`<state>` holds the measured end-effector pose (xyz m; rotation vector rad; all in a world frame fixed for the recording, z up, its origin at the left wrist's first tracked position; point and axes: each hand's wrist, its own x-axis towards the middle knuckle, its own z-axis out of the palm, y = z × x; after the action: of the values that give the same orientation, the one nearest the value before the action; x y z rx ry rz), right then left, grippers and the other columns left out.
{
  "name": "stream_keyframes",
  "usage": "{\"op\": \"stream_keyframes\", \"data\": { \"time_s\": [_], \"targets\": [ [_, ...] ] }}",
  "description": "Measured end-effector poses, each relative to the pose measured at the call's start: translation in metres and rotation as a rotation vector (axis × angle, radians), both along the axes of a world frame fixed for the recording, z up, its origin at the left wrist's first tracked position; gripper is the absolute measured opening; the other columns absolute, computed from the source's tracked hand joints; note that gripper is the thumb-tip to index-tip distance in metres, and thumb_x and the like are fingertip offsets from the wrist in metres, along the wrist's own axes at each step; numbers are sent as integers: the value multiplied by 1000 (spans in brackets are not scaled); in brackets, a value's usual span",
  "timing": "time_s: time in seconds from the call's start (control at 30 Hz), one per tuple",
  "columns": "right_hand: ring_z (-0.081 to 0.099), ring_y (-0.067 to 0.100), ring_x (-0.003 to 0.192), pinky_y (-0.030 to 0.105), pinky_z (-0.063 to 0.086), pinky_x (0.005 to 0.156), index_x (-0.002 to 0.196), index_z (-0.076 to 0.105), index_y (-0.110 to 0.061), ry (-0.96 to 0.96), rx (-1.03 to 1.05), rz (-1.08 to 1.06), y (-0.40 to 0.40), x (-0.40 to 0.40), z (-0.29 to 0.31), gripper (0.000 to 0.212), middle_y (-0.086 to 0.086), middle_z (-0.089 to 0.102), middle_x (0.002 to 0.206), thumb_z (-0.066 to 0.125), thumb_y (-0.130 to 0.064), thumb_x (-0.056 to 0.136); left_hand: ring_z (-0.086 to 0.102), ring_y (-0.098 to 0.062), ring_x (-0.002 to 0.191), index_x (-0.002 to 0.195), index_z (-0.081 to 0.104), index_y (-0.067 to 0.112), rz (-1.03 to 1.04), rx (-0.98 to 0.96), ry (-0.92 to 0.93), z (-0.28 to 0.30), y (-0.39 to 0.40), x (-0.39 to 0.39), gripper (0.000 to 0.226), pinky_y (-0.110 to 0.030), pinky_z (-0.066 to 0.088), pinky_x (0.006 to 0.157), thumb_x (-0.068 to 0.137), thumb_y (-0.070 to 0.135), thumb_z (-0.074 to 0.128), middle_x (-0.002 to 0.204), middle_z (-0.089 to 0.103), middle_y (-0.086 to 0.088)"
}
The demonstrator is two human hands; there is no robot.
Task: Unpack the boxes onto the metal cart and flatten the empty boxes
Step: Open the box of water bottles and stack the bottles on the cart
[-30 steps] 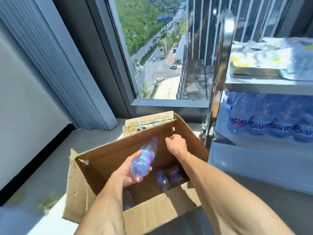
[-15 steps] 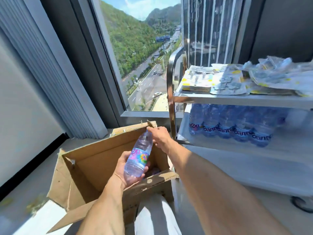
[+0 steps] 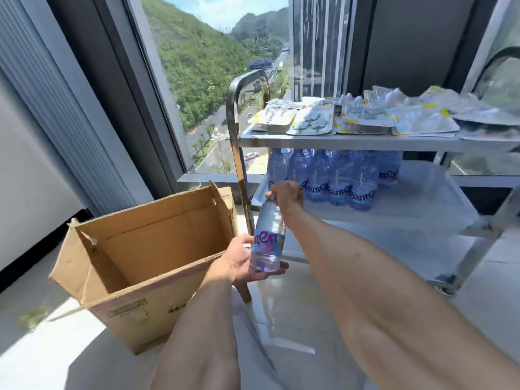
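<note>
A clear water bottle [image 3: 268, 237] with a pink and blue label stands upright in the air between the open cardboard box [image 3: 146, 249] and the metal cart [image 3: 365, 143]. My left hand [image 3: 243, 258] cups its base from below. My right hand [image 3: 285, 192] grips its neck and cap from above. The box sits on the floor at the left, flaps up; its inside bottom is hidden from here. Several matching bottles [image 3: 334, 178] stand in rows on the cart's middle shelf, just behind my right hand.
Blister packs [image 3: 365, 116] with yellow tags cover the cart's top shelf. The cart's upright handle post [image 3: 239, 164] stands between the box and the shelves. A large window [image 3: 213, 88] lies behind, a grey wall at the left. The floor is pale and glossy.
Both hands have carried the bottle up and right, out of the box and toward the cart's middle shelf. My view has swung right, so the whole cart shows.
</note>
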<state>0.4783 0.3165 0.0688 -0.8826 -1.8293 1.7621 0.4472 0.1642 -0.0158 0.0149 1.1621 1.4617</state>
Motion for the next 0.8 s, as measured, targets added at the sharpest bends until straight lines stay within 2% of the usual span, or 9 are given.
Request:
{"op": "stream_keyframes", "data": {
  "time_s": [0.1,0.13,0.2,0.27,0.33,0.43,0.57,0.7,0.8],
  "targets": [
    [53,22,77,27,40,60,71,59,-18,-23,139,-105,21,24,5,18,3,58,77,50,-13,87,69,-43,88,102,73,-2,-33,54,19,2,28,23,50,-39,57,67,85,35,45,109,67,-27],
    [53,24,82,29,38,65,82,62,-18,-48,178,-158,27,32,5,13,4,59,83,50,-18,87,69,-39,84,101,74,1,-38,84,34,1,38,29,45,-37,55,66,86,37,51,106,68,-23],
    [58,28,99,32,44,80,108,63,-17,-150,255,-252,46,53,3,28,6,64,106,50,-33,89,69,-34,80,101,74,4,1,121,60,0,60,43,41,-37,54,65,81,39,68,103,69,-19],
    [60,31,106,34,47,85,112,65,-13,-235,321,-344,68,74,2,37,10,66,113,51,-38,89,68,-34,82,107,70,3,62,137,80,-2,84,57,46,-39,55,63,74,36,75,106,66,-19],
    [62,32,99,32,47,78,96,69,-6,-228,359,-392,93,93,1,35,16,68,102,53,-36,88,66,-34,86,112,65,3,65,124,138,-6,107,71,48,-38,57,63,75,31,73,111,61,-20],
    [60,22,81,31,47,71,65,60,-15,-168,378,-294,128,120,2,30,9,66,80,68,-39,81,66,-30,93,114,61,8,18,169,233,-13,136,93,41,-37,58,67,79,28,68,110,64,-18],
    [53,22,71,27,37,62,54,46,-19,-236,446,-300,159,147,-2,42,5,55,68,71,-40,80,64,-30,97,125,54,8,-9,162,281,-22,171,119,39,-37,57,69,89,17,64,115,64,-16],
    [60,30,87,27,36,66,74,57,-11,-273,529,-398,183,165,-22,27,15,66,91,64,-33,88,60,-22,96,123,59,19,-121,-47,453,-22,210,125,39,-33,46,75,85,18,66,110,67,-5],
    [58,33,95,34,41,77,93,62,-4,-204,612,-517,194,173,-32,20,17,63,104,62,-24,91,62,-23,88,119,61,14,-23,-237,622,-27,229,114,39,-31,45,67,80,17,68,96,65,-7]
  ]
}}
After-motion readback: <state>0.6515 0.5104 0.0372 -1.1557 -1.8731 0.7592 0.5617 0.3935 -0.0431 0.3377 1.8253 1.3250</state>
